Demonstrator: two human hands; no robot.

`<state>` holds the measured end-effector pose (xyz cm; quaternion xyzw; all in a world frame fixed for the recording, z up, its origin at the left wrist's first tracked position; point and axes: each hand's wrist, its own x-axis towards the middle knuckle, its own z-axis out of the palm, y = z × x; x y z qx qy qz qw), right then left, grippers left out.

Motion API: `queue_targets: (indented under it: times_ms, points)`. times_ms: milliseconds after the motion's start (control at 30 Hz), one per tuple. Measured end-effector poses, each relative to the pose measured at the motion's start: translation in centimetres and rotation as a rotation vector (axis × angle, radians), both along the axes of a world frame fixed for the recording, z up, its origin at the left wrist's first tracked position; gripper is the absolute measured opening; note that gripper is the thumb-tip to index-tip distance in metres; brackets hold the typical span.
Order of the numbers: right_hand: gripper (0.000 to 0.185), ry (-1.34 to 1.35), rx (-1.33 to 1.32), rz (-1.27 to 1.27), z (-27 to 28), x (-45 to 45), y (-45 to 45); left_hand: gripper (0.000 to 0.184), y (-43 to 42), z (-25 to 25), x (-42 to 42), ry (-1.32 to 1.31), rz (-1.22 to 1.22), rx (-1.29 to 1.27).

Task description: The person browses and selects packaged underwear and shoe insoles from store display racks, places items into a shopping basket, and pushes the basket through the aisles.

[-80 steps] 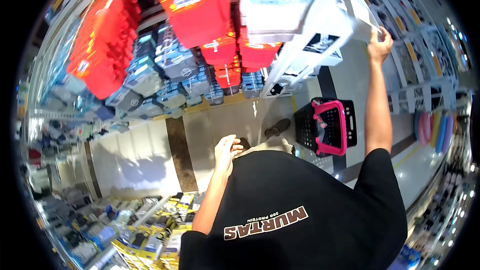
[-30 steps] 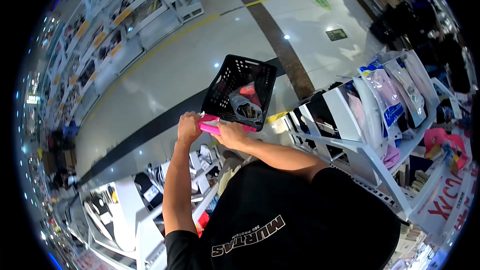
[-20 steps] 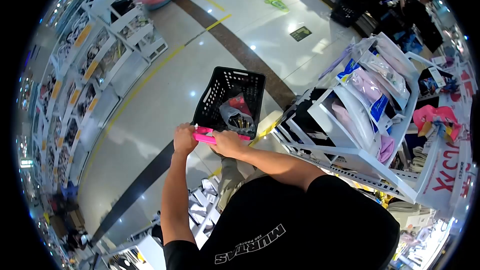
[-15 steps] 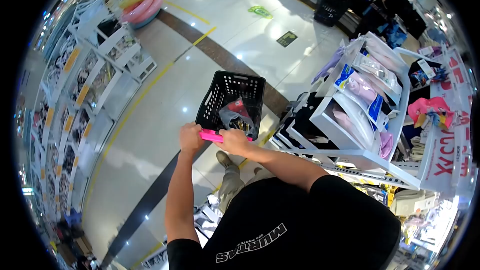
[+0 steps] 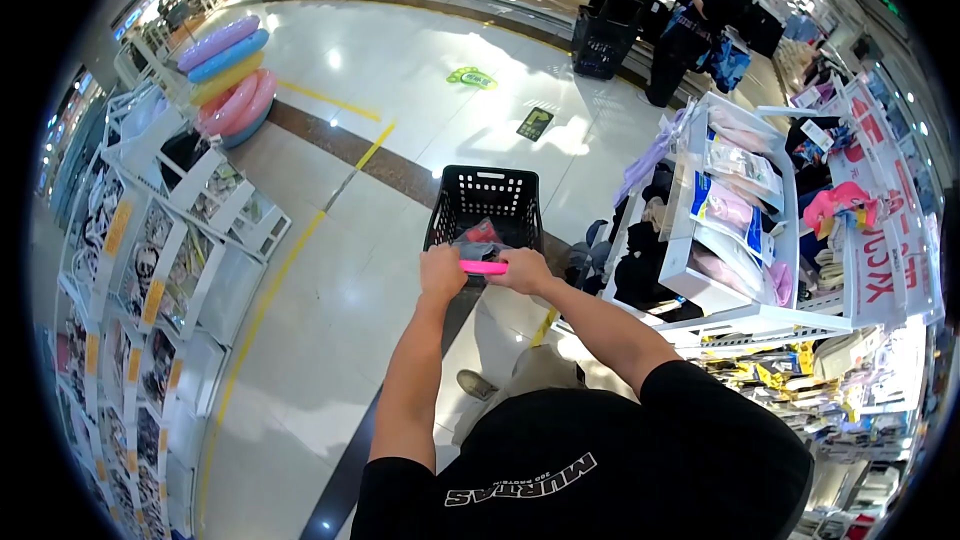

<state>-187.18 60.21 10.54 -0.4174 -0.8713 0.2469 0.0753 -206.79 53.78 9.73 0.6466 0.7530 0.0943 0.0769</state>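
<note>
Both of my hands grip the pink handle point(image 5: 484, 267) of a black shopping basket point(image 5: 490, 180) with perforated walls. My left hand point(image 5: 443, 271) is closed around the handle's left end, and my right hand point(image 5: 522, 271) is wrapped round its right end. Inside the basket lies a clear plastic package point(image 5: 482, 234) with red on it; my hands and the handle partly cover it. The basket is in front of me above the pale tiled floor, and its underside is hidden.
White shelves with small goods point(image 5: 165, 270) line the left, beside stacked swim rings point(image 5: 228, 80). A white display bin point(image 5: 735, 215) with bagged items stands close on the right. Farther off are a person in dark clothes point(image 5: 705, 15) and a black basket stack point(image 5: 606, 35).
The basket has swung from a slant to nearly straight ahead of me, and my hands have shifted right in view. The view has tilted up, showing more of the clothes racks behind.
</note>
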Motion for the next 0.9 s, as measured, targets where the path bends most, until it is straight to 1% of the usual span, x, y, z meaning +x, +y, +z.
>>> queue_targets:
  times_ms: [67,200,267,367,467,567,667,800,900]
  points:
    - [0.046,0.023,0.010,-0.035,0.0,-0.6,0.5,0.014,1.3,0.3,-0.7,0.030,-0.020,-0.055]
    - [0.046,-0.044,-0.067,-0.085,0.6,-2.2,2.6,0.013,4.5,1.2,-2.3,0.028,-0.086,-0.075]
    - [0.047,-0.004,-0.044,-0.114,0.3,-2.8,4.0,0.010,6.6,-0.1,-3.6,0.045,-0.121,-0.024]
    - [0.046,0.022,-0.024,-0.151,0.3,-4.3,6.6,0.009,9.9,0.2,-5.1,0.015,-0.160,0.018]
    - [0.044,0.074,0.013,-0.176,-1.2,-5.5,9.9,0.009,14.2,-1.0,-6.7,0.004,-0.197,0.044]
    - [0.042,0.055,-0.037,-0.186,-1.0,-6.0,12.7,0.009,18.1,-1.6,-7.7,0.034,-0.256,0.029]
    - [0.042,0.149,-0.035,-0.228,-1.4,-5.9,15.5,0.010,21.8,-0.7,-7.7,0.052,-0.300,0.003]
    - [0.042,0.089,-0.050,-0.272,-0.9,-5.4,21.4,0.009,28.1,0.2,-7.0,0.007,-0.332,0.056]
    - [0.043,0.115,-0.054,-0.278,-0.8,-4.7,24.5,0.008,31.5,0.2,-6.5,-0.016,-0.343,0.053]
